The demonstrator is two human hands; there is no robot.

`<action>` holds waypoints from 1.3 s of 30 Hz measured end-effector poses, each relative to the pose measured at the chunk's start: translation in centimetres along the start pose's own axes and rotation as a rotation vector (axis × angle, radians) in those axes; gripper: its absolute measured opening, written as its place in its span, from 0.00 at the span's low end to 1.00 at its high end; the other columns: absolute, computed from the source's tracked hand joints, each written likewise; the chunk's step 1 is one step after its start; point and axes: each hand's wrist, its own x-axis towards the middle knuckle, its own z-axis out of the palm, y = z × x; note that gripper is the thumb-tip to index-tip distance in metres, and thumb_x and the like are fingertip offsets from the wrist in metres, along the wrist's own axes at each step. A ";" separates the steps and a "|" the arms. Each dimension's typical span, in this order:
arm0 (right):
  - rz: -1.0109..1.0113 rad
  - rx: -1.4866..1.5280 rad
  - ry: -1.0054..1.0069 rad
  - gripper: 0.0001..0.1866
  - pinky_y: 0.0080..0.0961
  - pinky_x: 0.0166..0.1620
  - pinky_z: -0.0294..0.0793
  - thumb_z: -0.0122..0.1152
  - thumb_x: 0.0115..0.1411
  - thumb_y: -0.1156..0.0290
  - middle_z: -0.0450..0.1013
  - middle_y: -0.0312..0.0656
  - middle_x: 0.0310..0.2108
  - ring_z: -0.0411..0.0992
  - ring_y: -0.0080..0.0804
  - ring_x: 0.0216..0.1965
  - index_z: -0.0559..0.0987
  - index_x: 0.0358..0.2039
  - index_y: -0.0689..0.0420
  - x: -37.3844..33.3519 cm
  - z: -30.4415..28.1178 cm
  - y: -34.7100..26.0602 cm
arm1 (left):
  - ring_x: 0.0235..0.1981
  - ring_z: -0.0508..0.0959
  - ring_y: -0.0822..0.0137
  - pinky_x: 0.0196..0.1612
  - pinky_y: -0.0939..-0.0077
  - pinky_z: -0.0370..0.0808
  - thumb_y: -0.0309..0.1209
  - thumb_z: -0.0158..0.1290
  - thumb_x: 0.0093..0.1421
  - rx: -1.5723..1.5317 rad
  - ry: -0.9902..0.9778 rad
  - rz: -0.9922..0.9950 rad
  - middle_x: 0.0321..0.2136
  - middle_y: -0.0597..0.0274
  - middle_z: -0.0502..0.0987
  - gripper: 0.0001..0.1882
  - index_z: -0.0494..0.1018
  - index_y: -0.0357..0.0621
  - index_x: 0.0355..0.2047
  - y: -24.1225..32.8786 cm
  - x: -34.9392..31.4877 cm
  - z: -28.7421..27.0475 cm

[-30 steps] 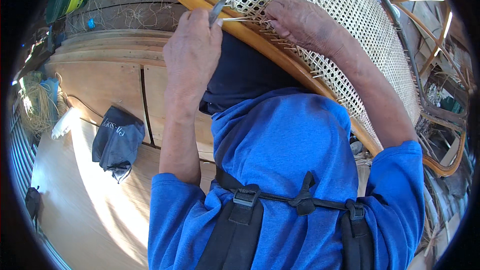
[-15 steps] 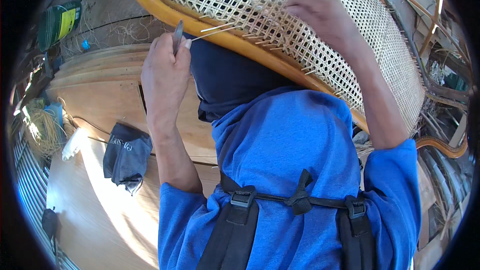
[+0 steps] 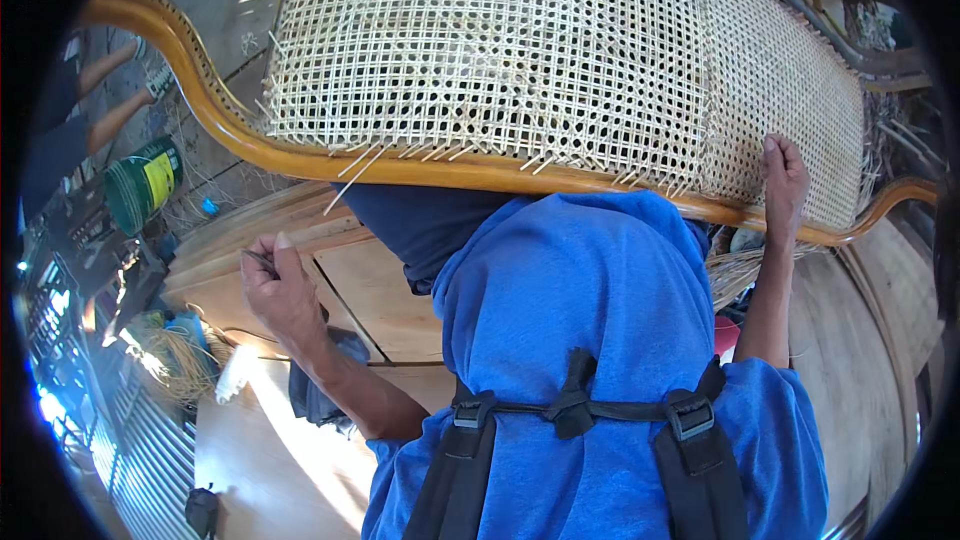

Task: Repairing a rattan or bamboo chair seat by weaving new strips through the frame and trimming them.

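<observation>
A cane-webbed panel (image 3: 480,50) stretches across the upper middle, set in a curved, varnished wooden frame (image 3: 450,172). Loose cane ends stick out along its near edge, and one longer strand (image 3: 353,180) hangs over the frame at the left. My left hand (image 3: 285,292) is off to the left, away from the panel, closed around a small dark metal blade that mostly hides in the fingers. Over the right part of the webbing is my right hand (image 3: 787,185), its fingers curled together; whether they pinch anything cannot be made out.
A green bucket (image 3: 143,185) stands at the left, near another person's legs (image 3: 115,115). Wooden boards (image 3: 260,280), a bundle of cane strands (image 3: 178,360) and a dark cloth (image 3: 325,385) lie at the lower left. Beyond the panel's right end is a grey bar (image 3: 880,62).
My view has shifted, showing more of the frame's left end. My left hand has drawn away from the frame with the blade. My right hand has moved right and nearer along the webbing.
</observation>
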 end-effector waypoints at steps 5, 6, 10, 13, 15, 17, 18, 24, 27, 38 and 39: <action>-0.101 -0.018 0.063 0.09 0.13 0.34 0.63 0.55 0.61 0.70 0.68 0.29 0.26 0.61 0.14 0.29 0.77 0.37 0.61 -1.3 1.1 1.1 | 0.21 0.61 0.80 0.26 0.85 0.62 0.33 0.54 0.59 0.013 -0.166 0.096 0.20 0.73 0.64 0.09 0.70 0.41 0.34 1.3 -1.5 4.2; -0.104 -0.008 0.080 0.09 0.13 0.34 0.63 0.55 0.61 0.70 0.68 0.29 0.27 0.62 0.15 0.29 0.77 0.37 0.61 -1.7 1.0 1.0 | 0.22 0.61 0.80 0.27 0.85 0.62 0.33 0.54 0.59 -0.031 -0.104 0.198 0.21 0.73 0.64 0.10 0.69 0.40 0.35 1.2 -1.8 5.3; -0.004 0.205 0.118 0.09 0.11 0.35 0.63 0.56 0.61 0.69 0.69 0.29 0.27 0.63 0.14 0.29 0.77 0.38 0.61 -2.7 -0.1 2.2 | 0.22 0.62 0.80 0.27 0.86 0.63 0.34 0.56 0.59 -0.023 0.051 0.200 0.25 0.71 0.65 0.12 0.68 0.40 0.35 0.2 -1.4 5.8; 0.030 0.210 0.157 0.10 0.11 0.32 0.62 0.54 0.62 0.68 0.67 0.28 0.26 0.63 0.14 0.28 0.76 0.40 0.60 -3.9 -2.4 3.0 | 0.20 0.64 0.79 0.22 0.86 0.64 0.36 0.55 0.59 -0.257 0.019 0.046 0.25 0.69 0.67 0.12 0.68 0.41 0.35 -0.9 -0.7 7.2; 0.035 0.194 0.261 0.10 0.10 0.29 0.62 0.55 0.61 0.68 0.67 0.28 0.25 0.62 0.13 0.25 0.77 0.40 0.59 -4.4 -4.2 4.1 | 0.18 0.65 0.79 0.20 0.85 0.64 0.37 0.54 0.59 -0.366 -0.075 0.011 0.24 0.67 0.68 0.13 0.68 0.40 0.34 -1.4 -0.5 7.6; 0.058 0.214 0.385 0.10 0.11 0.28 0.62 0.55 0.61 0.68 0.67 0.27 0.24 0.62 0.13 0.25 0.77 0.39 0.59 -4.5 -4.4 5.9 | 0.15 0.65 0.78 0.17 0.85 0.64 0.39 0.54 0.60 -0.384 -0.062 -0.103 0.22 0.65 0.69 0.14 0.69 0.40 0.32 -0.9 -0.6 8.3; 0.015 0.172 0.465 0.09 0.11 0.28 0.62 0.55 0.61 0.69 0.67 0.27 0.23 0.62 0.13 0.25 0.77 0.39 0.59 -4.4 -4.3 6.2 | 0.14 0.65 0.78 0.16 0.85 0.64 0.41 0.53 0.60 -0.293 0.005 -0.155 0.20 0.64 0.69 0.15 0.70 0.39 0.31 -0.3 -0.4 8.2; 0.210 0.572 0.694 0.08 0.10 0.26 0.62 0.56 0.61 0.67 0.68 0.29 0.22 0.63 0.13 0.23 0.76 0.34 0.58 -6.0 -7.5 7.5 | 0.10 0.60 0.81 0.10 0.88 0.57 0.47 0.55 0.58 -0.253 -0.164 -0.062 0.14 0.72 0.63 0.18 0.69 0.45 0.29 -1.1 3.1 7.2; 0.200 0.711 0.824 0.08 0.12 0.25 0.63 0.56 0.61 0.66 0.68 0.29 0.22 0.63 0.14 0.21 0.75 0.33 0.57 -7.2 -8.1 10.3 | 0.09 0.60 0.81 0.10 0.87 0.57 0.48 0.55 0.57 -0.276 -0.191 -0.133 0.13 0.73 0.62 0.18 0.68 0.47 0.27 -0.6 3.2 7.5; 0.465 1.005 0.470 0.18 0.15 0.24 0.63 0.53 0.61 0.51 0.70 0.32 0.24 0.67 0.21 0.22 0.73 0.36 0.54 -7.8 -6.0 10.1 | 0.07 0.62 0.79 0.10 0.84 0.61 0.44 0.56 0.56 -0.735 -0.350 -0.272 0.10 0.75 0.64 0.14 0.67 0.50 0.33 -1.6 5.1 6.7; 0.454 1.040 0.483 0.18 0.15 0.24 0.65 0.54 0.60 0.52 0.71 0.33 0.25 0.69 0.22 0.21 0.74 0.35 0.54 -7.8 -5.9 10.1 | 0.07 0.62 0.79 0.10 0.84 0.61 0.44 0.56 0.56 -0.737 -0.341 -0.269 0.10 0.75 0.64 0.14 0.67 0.50 0.33 -1.7 5.2 6.9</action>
